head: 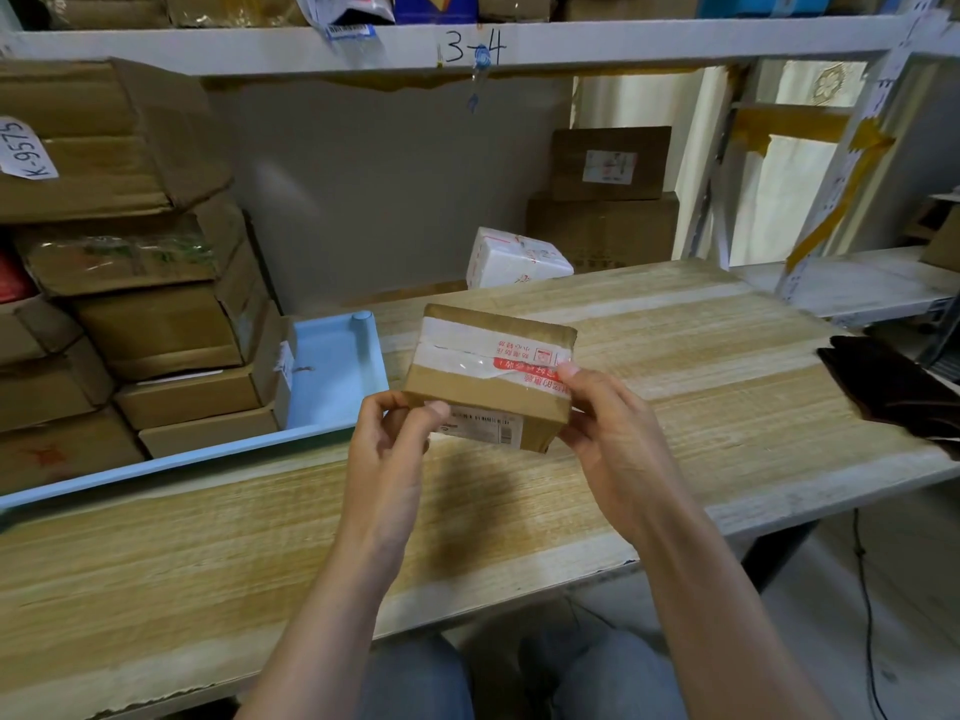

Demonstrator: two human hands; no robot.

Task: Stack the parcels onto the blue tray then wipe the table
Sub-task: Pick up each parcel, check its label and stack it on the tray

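We grip the brown parcel (488, 379) with both hands, left hand (395, 433) and right hand (602, 423) pinching opposite ends, lifted off the tabletop (701, 356) so it can swing toward the blue tray (332, 376) at nine o'clock.

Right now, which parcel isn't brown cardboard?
The white wrapped parcel with red print, lying tilted at the wooden table's far edge. The others, including the taped one held in both hands, are brown cardboard.

"3-4" on shelf rail (470, 46); "K-9575" on box label (27, 150)
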